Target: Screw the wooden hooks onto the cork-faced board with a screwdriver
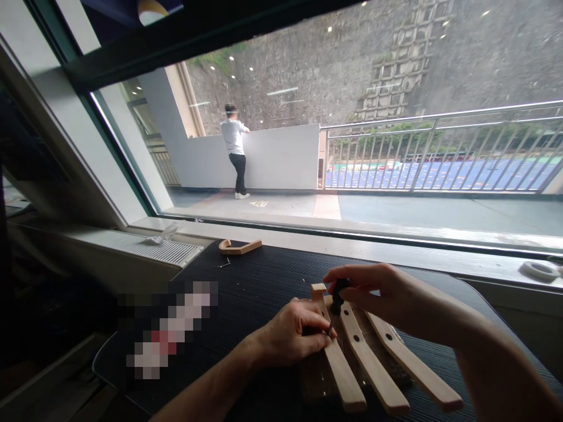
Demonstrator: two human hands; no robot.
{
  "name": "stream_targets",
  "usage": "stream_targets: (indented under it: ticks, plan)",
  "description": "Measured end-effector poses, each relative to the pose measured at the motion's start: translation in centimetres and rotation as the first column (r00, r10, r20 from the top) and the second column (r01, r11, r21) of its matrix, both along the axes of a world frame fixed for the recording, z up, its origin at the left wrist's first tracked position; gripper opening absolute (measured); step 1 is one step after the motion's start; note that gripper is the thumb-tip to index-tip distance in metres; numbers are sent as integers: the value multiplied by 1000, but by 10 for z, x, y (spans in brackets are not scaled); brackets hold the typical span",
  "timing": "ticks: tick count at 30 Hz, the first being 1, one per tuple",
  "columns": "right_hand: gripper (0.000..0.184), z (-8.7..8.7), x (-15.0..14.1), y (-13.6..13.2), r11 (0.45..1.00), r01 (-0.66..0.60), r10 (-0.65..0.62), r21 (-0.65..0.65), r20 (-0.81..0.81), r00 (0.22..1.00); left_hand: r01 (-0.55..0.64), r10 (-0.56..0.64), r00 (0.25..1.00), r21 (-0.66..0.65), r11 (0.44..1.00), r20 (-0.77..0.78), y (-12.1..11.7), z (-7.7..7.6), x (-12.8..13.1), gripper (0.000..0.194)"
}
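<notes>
My right hand (372, 287) grips the black handle of a screwdriver (338, 298), held nearly upright and tilted slightly. Its metal shaft points down at the leftmost wooden hook piece (345, 375). My left hand (299, 328) is closed, thumb and forefinger pinched around the screwdriver's tip on that piece; whatever they hold there is hidden. To the right lie a middle wooden piece (373, 366) and a right wooden piece (422, 369), both with dark round holes. All three rest across a brown board (314, 375), mostly in shadow.
A loose curved wooden hook (241, 247) lies at the far left of the black table (264, 281), with a few small screws (225, 264) near it. White tape (540, 271) sits on the right sill. Beyond the window, a person (234, 146) stands by a wall.
</notes>
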State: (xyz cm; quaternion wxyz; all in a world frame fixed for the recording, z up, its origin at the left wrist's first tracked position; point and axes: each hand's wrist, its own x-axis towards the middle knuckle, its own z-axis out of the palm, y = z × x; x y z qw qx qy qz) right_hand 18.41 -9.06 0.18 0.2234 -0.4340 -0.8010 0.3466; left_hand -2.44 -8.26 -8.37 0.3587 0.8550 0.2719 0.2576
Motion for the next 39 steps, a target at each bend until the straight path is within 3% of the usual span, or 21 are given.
stream_targets:
  ticks: [4,13,23,34,39]
  plan:
    - [34,0,-13,-4,998,-38,39,42,-39,998,-19,19,1000,38,999,-16,0,-3,2,11]
    - [27,8,-32,-14,995,-61,55,83,80,995,-21,20,998,-23,1000,-55,-3,2,0,11]
    - [22,8,-26,-17,991,-100,93,89,73,993,-42,42,994,-5,999,-101,-3,2,1,7]
    - [16,4,-15,-10,1000,-24,23,7,107,994,-59,66,987,52,997,-149,-4,2,0,13]
    - [18,1,-14,-11,998,-54,52,30,87,995,-43,51,995,93,995,-87,-4,3,3,14]
